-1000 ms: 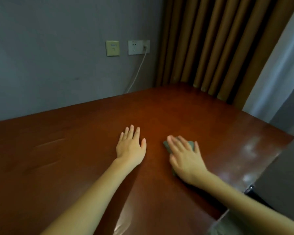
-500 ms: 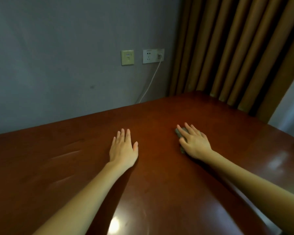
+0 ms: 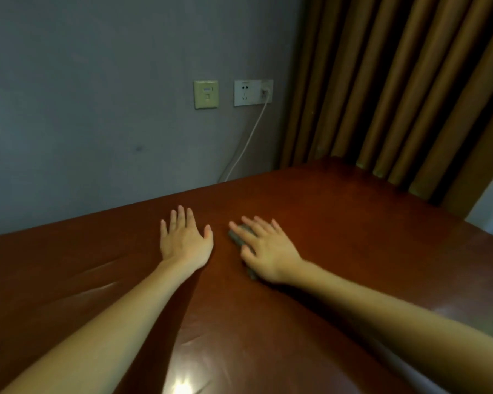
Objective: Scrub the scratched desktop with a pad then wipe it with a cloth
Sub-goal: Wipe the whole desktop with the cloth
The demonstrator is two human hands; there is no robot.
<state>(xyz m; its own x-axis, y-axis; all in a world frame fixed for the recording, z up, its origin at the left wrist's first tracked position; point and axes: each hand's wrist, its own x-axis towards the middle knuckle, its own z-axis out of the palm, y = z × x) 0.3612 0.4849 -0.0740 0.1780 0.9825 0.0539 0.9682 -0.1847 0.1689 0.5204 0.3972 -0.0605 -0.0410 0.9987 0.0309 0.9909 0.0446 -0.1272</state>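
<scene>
A dark reddish-brown desktop (image 3: 339,223) fills the lower half of the view, with pale scratch streaks (image 3: 103,268) at its left. My left hand (image 3: 184,241) lies flat on the wood, fingers straight and together. My right hand (image 3: 268,248) presses flat on a grey scrubbing pad (image 3: 235,236), of which only the left edge and a corner near my wrist show. No cloth is in view.
A grey wall stands behind the desk with a switch plate (image 3: 206,94) and a socket (image 3: 253,92) from which a white cable (image 3: 245,146) drops behind the desk. Brown curtains (image 3: 396,86) hang at the right, close to the desk's far corner.
My right hand slid the pad away from me across the desk, then back left toward my left hand. My left hand stayed flat on the wood. The view shifted.
</scene>
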